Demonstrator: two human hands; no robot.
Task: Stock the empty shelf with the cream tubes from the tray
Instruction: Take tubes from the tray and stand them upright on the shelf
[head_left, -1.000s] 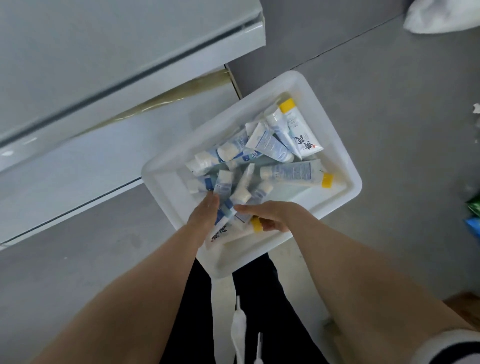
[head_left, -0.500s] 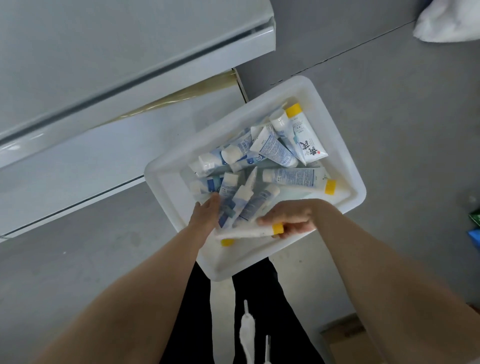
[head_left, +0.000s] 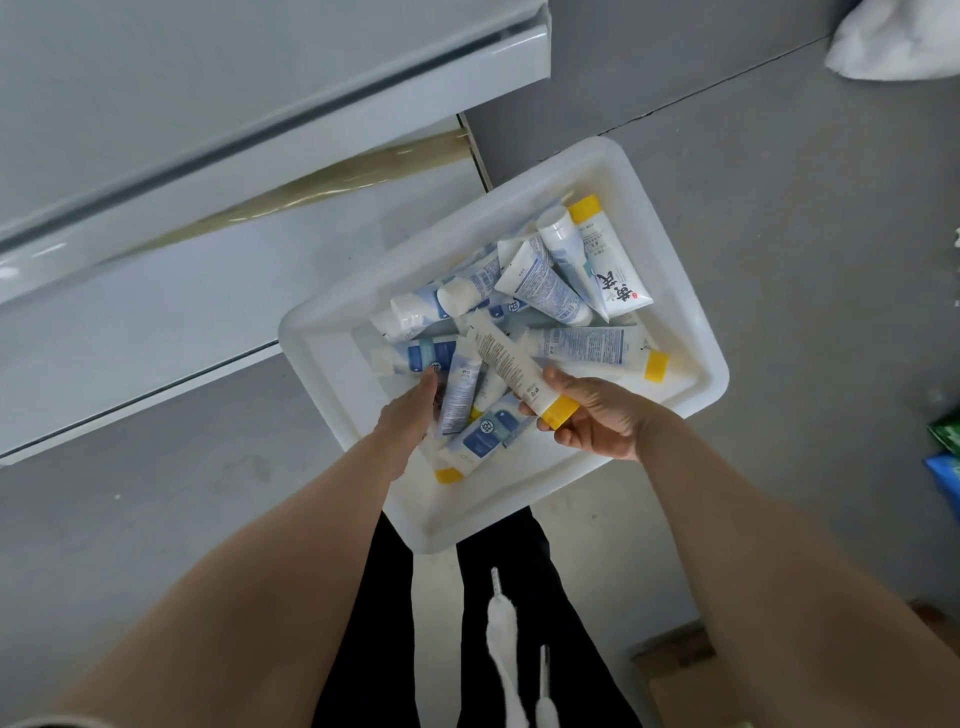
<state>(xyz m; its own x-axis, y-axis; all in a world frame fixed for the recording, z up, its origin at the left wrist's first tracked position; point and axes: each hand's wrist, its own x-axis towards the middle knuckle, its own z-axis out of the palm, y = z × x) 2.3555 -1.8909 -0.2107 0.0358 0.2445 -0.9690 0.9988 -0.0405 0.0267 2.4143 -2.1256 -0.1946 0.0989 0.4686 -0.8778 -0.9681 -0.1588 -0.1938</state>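
Note:
A white plastic tray lies on the grey floor and holds several cream tubes, white and blue, some with yellow caps. My right hand grips one white tube with a yellow cap near its cap end and holds it tilted above the pile. My left hand reaches into the tray's left side, its fingers hidden among the tubes, touching a white and blue tube. The white shelf stands to the left of the tray, its boards bare.
A white bag lies on the floor at the top right. Green and blue packets sit at the right edge. A brown cardboard box is at the lower right. My dark trouser legs stand below the tray.
My right hand has lifted the yellow-capped tube out of the pile and turned it from lying crosswise to pointing away from me. My left hand stays in the tray's left side.

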